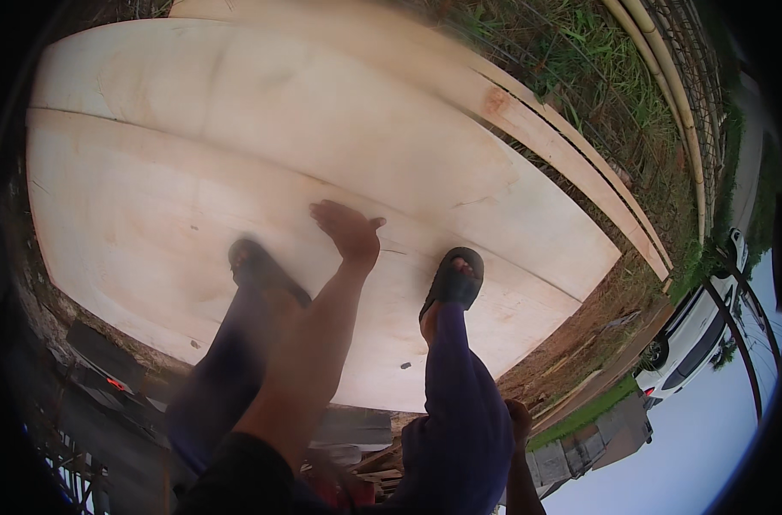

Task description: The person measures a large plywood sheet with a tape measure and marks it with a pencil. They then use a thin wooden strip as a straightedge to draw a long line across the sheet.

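Observation:
A broad sheet of pale plywood lies beneath me, with a second plywood sheet along its near side and a long seam between them. My left hand is stretched out over the near sheet close to the seam, thumb apart from the fingers and nothing in it. Whether its palm touches the wood, I cannot tell. Beside my right knee is my right hand, its fingers mostly hidden. My feet, in dark sandals, stand on the near sheet.
Long narrow wood strips lie along the far right edge, with grass beyond. Bamboo poles border a mesh fence. A white car stands at the right. Small dark chips dot the near sheet.

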`<action>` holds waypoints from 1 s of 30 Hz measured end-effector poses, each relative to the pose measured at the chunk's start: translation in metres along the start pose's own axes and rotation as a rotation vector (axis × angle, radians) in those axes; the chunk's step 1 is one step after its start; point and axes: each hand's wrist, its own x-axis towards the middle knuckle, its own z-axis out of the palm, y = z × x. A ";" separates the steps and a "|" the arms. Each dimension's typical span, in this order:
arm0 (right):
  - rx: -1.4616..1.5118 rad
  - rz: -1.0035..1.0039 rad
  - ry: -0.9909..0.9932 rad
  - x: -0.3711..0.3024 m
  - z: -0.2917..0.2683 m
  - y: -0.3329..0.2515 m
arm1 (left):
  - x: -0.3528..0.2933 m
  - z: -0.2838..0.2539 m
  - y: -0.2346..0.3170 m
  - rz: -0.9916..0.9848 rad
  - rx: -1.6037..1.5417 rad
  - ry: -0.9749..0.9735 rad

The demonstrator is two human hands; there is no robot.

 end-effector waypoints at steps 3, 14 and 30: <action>0.117 -0.006 0.026 0.032 0.070 0.000 | -0.001 0.005 -0.002 0.044 -0.033 -0.006; -0.222 -0.850 -0.290 0.239 0.241 -0.256 | -0.001 0.020 -0.022 0.130 -0.521 -0.011; -0.455 -1.016 -0.434 0.266 0.256 -0.246 | -0.003 -0.121 -0.058 0.102 -1.226 0.207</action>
